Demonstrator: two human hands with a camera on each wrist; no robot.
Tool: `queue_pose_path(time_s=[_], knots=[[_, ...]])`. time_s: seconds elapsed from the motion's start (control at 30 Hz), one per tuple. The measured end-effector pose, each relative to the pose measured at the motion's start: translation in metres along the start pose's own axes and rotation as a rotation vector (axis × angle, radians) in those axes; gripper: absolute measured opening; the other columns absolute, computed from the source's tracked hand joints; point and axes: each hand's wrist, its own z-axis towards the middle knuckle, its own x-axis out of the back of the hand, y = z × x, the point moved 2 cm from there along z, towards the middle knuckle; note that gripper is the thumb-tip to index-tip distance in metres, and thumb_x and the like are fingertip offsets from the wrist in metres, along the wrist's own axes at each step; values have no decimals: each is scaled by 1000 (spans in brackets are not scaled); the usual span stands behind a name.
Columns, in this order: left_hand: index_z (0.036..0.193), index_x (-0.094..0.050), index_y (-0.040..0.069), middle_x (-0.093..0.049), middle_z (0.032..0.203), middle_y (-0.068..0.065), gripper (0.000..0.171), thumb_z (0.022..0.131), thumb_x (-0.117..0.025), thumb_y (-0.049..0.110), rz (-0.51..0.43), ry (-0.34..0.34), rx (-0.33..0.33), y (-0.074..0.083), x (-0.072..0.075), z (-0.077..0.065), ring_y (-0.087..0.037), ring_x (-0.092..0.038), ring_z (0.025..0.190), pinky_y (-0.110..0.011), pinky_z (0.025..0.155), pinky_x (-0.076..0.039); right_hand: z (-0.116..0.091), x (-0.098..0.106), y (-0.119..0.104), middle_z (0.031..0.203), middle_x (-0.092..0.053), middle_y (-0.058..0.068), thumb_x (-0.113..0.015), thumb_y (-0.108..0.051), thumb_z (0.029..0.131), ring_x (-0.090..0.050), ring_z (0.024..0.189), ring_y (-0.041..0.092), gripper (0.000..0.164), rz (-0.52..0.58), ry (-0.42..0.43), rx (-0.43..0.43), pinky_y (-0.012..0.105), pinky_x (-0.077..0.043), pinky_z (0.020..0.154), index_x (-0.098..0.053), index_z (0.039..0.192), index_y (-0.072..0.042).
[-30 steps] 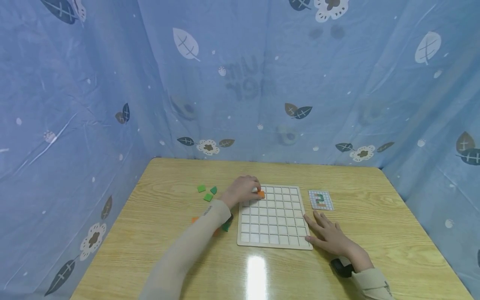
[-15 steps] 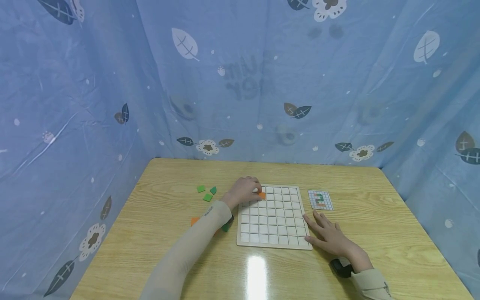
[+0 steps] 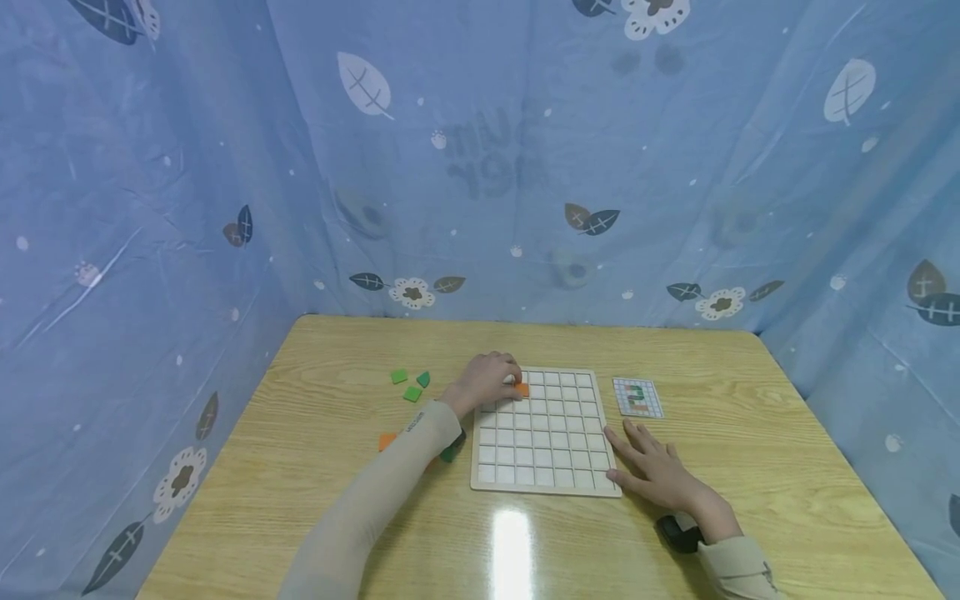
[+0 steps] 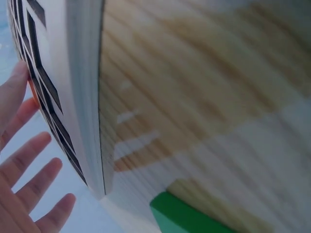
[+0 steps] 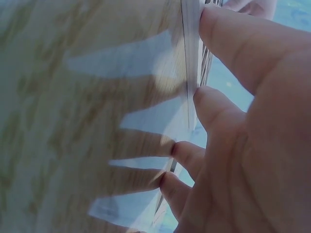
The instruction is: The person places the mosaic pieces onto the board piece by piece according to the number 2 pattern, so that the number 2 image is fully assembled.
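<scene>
Orange tile (image 3: 522,390) was held at the tips of the left hand (image 3: 484,385), pinched between thumb and forefinger by the look of it, with the other three fingers spread loose; it was placed at the far part of the board (image 3: 551,454), a bit left of the middle; whether it was seated in a cell or held just above couldn't be told, since too much was hidden by the fingers. Direction-wise, it was found to the right of the left palm, right at the fingertips, so the left hand was easily the nearer one; no long axis could be made out, as what showed looked pretty square. Meanwhile the right hand (image 3: 663,479) was spread out with nothing gripped; its thumb and forefinger were rested against the board's right edge, toward the near corner, so diagonally across the grid and well apart from the tile. Just beyond that hand, the card (image 3: 638,397) was laid beside the board; more bits were scattered to the left: two green tiles (image 3: 412,393), a dark green piece (image 3: 423,379), and a second orange tile (image 3: 387,441) partly covered by the left sleeve (image 3: 367,500).
</scene>
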Motion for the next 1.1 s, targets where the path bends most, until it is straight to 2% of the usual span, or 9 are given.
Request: queue_pose_path(time_s=[0.53,0.77,0.9,1.1], knots=[[110,-66,22,-55,124,1,32,85,-62,43,-52,-2,28,-4,2,-9,-22,-50,116,-42,94,-44,0,-1,1,150,-18,25,-54,-43,91,-11,135,51,66,-3,14,6,78,-6,92,-31,145,-15],[108,-67,22,-57,121,1,28,87,-62,40,-76,42,13,-14,1,-16,-21,-52,113,-40,91,-46,-1,-2,1,150,-19,25,-54,-42,91,-12,135,51,65,4,23,4,78,-7,92,-32,145,-14],[109,-66,21,-55,125,-1,30,87,-61,41,-85,36,31,-21,2,-20,-23,-50,116,-42,91,-46,-1,-2,2,150,-19,25,-55,-41,90,-12,135,51,65,7,30,11,78,-6,92,-32,145,-14],[112,-65,23,-53,130,-2,33,88,-59,44,-48,25,53,-28,5,-26,-23,-49,119,-42,94,-45,-2,-2,3,149,-19,26,-55,-40,90,-12,134,52,64,5,42,25,78,-6,91,-33,145,-13]])
